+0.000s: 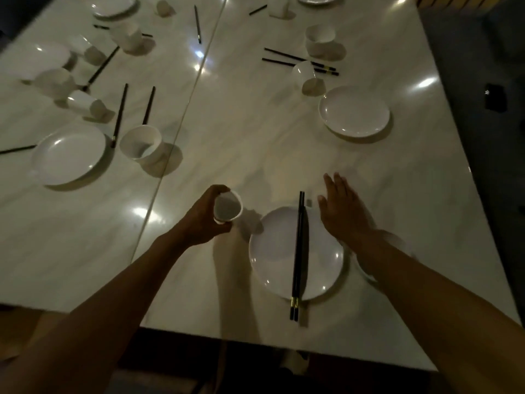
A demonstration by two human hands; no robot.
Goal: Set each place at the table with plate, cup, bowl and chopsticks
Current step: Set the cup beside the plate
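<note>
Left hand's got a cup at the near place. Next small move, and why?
Probably lower the cup onto the table just left of the near plate and let go. The left hand grips it there, the chopsticks already lie across the plate, and the right hand is open.

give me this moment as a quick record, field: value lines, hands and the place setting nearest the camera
left hand: left hand grips a white cup, beside the near plate
right hand: right hand open, fingers straight, over the table at the plate's right edge, holding nothing
near plate: plate flat near the table's front edge
chopsticks: black pair lying together across the plate, ends overhanging
bowl: partly hidden white rim under the right forearm, cannot tell
other settings: plates, cups and chopsticks farther back
</note>
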